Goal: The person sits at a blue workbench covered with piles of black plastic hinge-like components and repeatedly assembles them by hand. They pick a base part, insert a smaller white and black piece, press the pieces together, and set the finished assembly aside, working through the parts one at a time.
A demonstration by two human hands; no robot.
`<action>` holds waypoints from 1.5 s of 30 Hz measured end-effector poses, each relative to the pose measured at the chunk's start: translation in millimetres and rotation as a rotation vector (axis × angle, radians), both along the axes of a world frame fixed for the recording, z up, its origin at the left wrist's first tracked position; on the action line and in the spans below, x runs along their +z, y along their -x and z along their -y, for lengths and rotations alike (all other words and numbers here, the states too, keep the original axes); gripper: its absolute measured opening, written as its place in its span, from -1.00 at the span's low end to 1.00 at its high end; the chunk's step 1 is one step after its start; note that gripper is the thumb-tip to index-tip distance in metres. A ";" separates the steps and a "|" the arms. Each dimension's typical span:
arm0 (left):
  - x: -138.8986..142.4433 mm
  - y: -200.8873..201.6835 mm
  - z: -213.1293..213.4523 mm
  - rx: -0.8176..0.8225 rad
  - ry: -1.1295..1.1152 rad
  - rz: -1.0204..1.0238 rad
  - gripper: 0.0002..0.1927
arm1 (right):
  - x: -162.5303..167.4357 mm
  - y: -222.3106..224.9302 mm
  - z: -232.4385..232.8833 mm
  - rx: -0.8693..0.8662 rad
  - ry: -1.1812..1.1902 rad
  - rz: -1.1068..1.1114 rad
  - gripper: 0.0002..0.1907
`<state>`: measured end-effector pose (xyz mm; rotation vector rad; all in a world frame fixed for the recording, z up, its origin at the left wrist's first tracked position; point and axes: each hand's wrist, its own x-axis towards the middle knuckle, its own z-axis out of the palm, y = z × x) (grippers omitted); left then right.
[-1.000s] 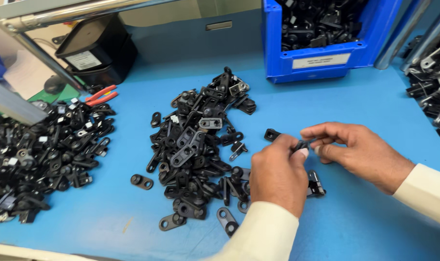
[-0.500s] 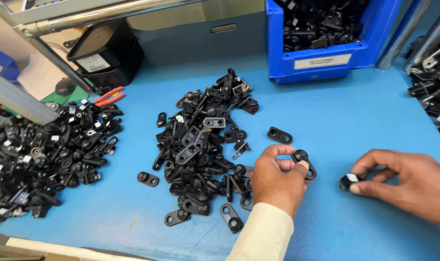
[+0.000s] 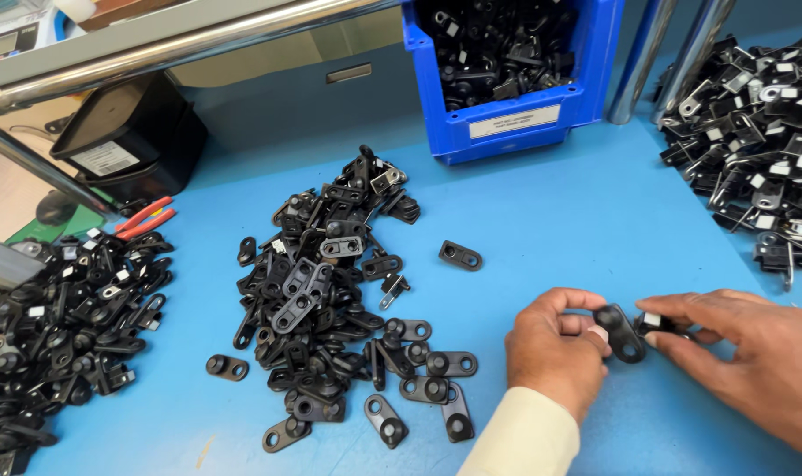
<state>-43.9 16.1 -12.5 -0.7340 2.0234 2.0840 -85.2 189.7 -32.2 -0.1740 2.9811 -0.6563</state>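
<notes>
My left hand (image 3: 555, 346) pinches a flat black plastic bracket with two holes (image 3: 620, 332) at the lower right of the blue table (image 3: 551, 211). My right hand (image 3: 753, 353) meets it from the right, its fingertips on a small black part with a white patch (image 3: 655, 321) that touches the bracket. A long pile of the same black brackets (image 3: 330, 291) lies just left of my left hand. One single bracket (image 3: 460, 256) lies apart, above the hands.
A blue bin (image 3: 515, 115) of black parts stands at the back. Heaps of black parts with white labels lie at the left (image 3: 57, 326) and right (image 3: 762, 132) edges. Red-handled pliers (image 3: 145, 218) and a black box (image 3: 127, 132) sit at back left. Two metal posts (image 3: 665, 53) rise behind.
My right hand has come back in from the right with a small part and now meets the bracket in my left hand. The view has shifted, so the pile sits further left.
</notes>
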 end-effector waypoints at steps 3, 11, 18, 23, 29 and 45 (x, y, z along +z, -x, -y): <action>-1.7 -1.8 -11.7 -0.008 0.193 -0.091 -0.79 | -1.8 -7.5 4.9 0.065 -0.154 -0.093 -0.63; -0.9 -15.8 -26.8 0.020 0.384 -0.213 -0.64 | 7.2 -9.7 6.0 0.082 -0.188 -0.004 -0.59; 19.9 -16.0 -18.4 0.003 0.463 0.005 -0.65 | 11.1 -12.0 9.6 -0.171 0.344 0.158 -0.53; 24.3 -13.5 -16.3 0.085 0.367 0.063 -0.68 | 8.3 -8.2 -2.3 -0.333 0.524 0.331 -0.58; 25.3 -17.5 -9.9 -0.040 0.729 0.051 -0.63 | -14.2 -12.2 1.7 -0.167 0.804 0.272 -0.60; 26.2 -17.0 -1.7 0.071 0.680 0.029 -0.77 | -4.0 -17.4 36.9 -0.154 0.600 0.328 -0.62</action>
